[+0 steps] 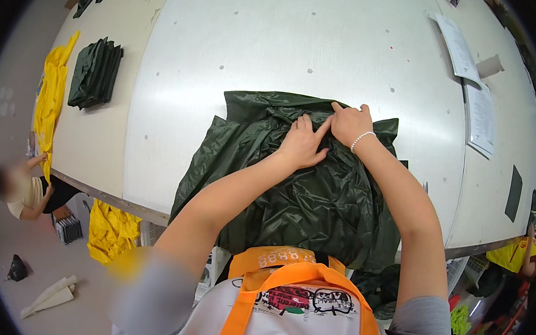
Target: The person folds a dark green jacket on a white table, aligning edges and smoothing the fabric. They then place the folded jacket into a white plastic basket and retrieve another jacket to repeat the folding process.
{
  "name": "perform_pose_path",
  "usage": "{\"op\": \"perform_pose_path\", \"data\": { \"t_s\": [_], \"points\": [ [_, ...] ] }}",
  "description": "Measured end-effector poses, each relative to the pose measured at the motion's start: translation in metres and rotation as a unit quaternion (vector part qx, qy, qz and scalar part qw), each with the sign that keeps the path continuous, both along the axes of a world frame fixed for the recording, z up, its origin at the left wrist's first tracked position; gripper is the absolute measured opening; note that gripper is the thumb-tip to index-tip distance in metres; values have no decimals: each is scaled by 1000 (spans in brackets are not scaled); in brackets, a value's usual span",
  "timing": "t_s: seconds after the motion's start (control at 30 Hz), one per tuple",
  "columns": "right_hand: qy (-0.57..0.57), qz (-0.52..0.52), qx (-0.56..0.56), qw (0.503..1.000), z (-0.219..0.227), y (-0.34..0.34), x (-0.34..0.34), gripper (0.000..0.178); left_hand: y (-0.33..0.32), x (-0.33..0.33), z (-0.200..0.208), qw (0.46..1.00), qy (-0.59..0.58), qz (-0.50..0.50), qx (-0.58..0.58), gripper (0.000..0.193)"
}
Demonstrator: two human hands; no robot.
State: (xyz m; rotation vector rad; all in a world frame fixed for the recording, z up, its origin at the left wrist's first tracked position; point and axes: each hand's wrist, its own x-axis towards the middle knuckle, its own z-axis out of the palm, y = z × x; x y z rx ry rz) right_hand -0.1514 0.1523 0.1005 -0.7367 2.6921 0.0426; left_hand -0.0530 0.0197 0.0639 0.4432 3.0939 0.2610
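Note:
A dark green, shiny garment (315,203) lies crumpled on the table in front of me, its near part hanging over the front edge against my orange apron. Its far edge is a flat folded band. My left hand (302,144) rests on the gathered fabric just below that band, fingers apart and thumb out to the side. Close beside it, my right hand (350,125), with a white bead bracelet on the wrist, grips the band at the far edge. Some of its fingers are hidden in the fold.
A stack of folded dark green garments (96,73) sits at the left, beside a yellow garment (52,94) that another person (30,193) handles. Paper sheets (459,53) and a white roll (490,66) lie at the right. A yellow heap (112,231) is below the table's front edge.

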Motion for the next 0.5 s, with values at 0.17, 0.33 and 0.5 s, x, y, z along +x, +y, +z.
{"op": "perform_pose_path", "data": {
  "t_s": [0.17, 0.33, 0.5],
  "points": [
    [15, 41, 90, 995, -8, 1, 4, 51, 34, -32, 23, 979, -147, 37, -140, 75],
    [28, 45, 74, 996, -16, 12, -3, 50, 34, -34, 2, 993, 59, -75, -62, 77],
    [6, 55, 74, 996, -1, 21, -6, 53, 22, -24, -17, 992, 23, -89, 85, 82]
  ]
}}
